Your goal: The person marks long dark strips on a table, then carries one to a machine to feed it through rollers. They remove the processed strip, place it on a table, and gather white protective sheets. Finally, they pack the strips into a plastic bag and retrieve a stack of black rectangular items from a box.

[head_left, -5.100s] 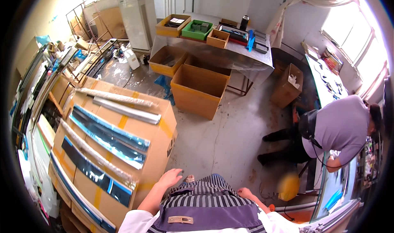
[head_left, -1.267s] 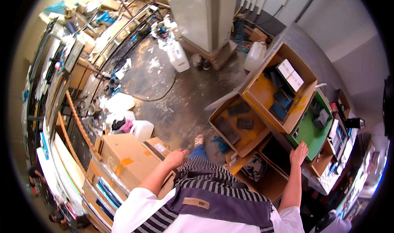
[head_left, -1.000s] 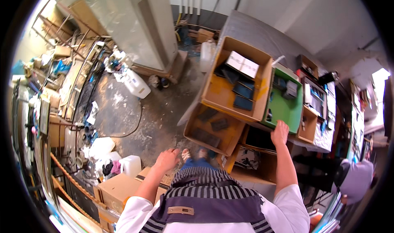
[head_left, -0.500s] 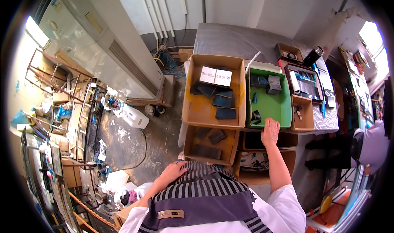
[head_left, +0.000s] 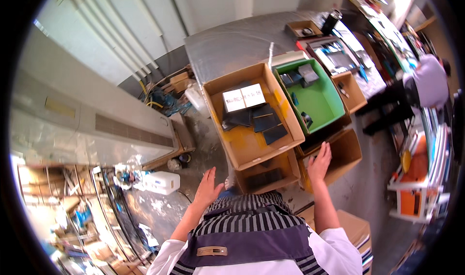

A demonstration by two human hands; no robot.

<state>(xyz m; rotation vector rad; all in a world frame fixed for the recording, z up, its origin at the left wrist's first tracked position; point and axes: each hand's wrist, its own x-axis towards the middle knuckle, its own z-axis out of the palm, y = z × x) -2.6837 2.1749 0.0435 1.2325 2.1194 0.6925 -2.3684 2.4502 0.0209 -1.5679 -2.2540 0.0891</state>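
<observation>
My left hand [head_left: 207,189] hovers beside my striped apron [head_left: 249,211], open, with its fingers stretched out and nothing in it. My right hand [head_left: 319,163] is open too, over an open cardboard box [head_left: 346,151] below the table edge; it holds nothing that I can see. Ahead stands a large cardboard box [head_left: 286,150] with dark flat pieces [head_left: 265,120] and a white card with handwriting [head_left: 243,97] on top. To its right a green-lined box [head_left: 323,98] holds dark blocks [head_left: 307,75] and a small black roll-like thing [head_left: 306,119].
Beneath the large box sits another cardboard box [head_left: 285,171] with dark slabs. A small carton [head_left: 352,93], a framed tray [head_left: 336,57] and a black flask [head_left: 332,22] stand at the right back. A white jug [head_left: 162,183] lies left on the floor. A person [head_left: 411,88] stands at the far right.
My view has turned and tilted. My right hand has left the green box's near edge for the space over the lower box. My left hand has come off the apron, fingers stretched out.
</observation>
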